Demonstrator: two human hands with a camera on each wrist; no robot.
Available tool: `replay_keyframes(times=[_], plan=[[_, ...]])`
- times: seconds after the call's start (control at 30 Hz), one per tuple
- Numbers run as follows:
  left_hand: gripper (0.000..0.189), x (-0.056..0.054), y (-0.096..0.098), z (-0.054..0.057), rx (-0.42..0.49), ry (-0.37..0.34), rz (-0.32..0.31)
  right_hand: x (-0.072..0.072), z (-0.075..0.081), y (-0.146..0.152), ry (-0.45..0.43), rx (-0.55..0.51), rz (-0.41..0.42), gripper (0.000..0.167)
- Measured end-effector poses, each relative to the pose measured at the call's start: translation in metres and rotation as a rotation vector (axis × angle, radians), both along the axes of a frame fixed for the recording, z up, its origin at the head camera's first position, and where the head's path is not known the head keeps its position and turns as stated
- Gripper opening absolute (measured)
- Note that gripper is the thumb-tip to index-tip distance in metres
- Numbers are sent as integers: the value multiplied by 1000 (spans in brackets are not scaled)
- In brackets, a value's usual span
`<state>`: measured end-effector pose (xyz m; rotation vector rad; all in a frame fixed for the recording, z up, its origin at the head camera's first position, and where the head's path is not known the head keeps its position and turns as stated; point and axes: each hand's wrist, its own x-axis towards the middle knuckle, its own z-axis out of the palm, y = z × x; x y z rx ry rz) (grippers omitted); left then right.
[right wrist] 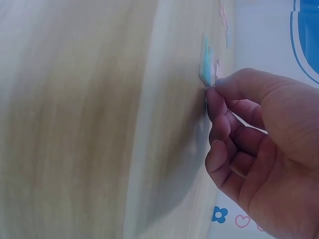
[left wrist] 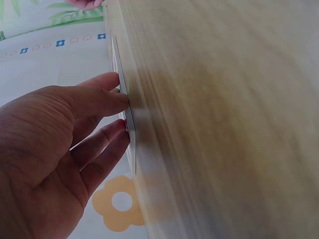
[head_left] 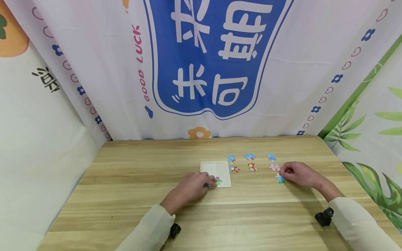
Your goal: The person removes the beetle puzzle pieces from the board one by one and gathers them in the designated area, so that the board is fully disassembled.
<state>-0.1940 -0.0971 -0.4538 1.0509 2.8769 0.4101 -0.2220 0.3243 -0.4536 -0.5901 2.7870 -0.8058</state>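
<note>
In the head view a square white puzzle tray lies flat on the table. A green, red and blue jigsaw piece lies in its lower part. My left hand holds the tray by its near left corner; in the left wrist view the thumb is against the tray's edge and the other fingers reach over its top. My right hand pinches the corner of a blue-green jigsaw piece between thumb and forefinger, its other fingers curled. A pink piece lies just beyond those fingertips.
Right of the tray are blue pieces in a far row and red-and-yellow pieces in a nearer one. The wooden table ends at a printed curtain behind. Black wrist cameras sit at both sleeves.
</note>
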Motion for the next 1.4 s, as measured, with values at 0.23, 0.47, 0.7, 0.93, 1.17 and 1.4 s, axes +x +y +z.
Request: replay_keyframes(times=[0.23, 0.47, 0.7, 0.93, 1.17, 1.4], plan=[[24, -1, 1, 1, -6, -4, 2, 1, 4, -5, 54, -4, 7, 6], [23, 0, 1, 1, -10, 11, -6, 6, 11, -32, 55, -86, 67, 2], [25, 2, -1, 0, 0, 23, -22, 11, 10, -86, 62, -137, 166, 12], [27, 1, -2, 0, -13, 29, -38, 12, 7, -152, 83, -181, 263, 15], [28, 1, -4, 1, -18, 43, -53, 7, -1, -186, 110, -119, 295, 23], [27, 0, -5, 0, 3, 53, -66, 7, -8, -192, 74, -94, 281, 26]])
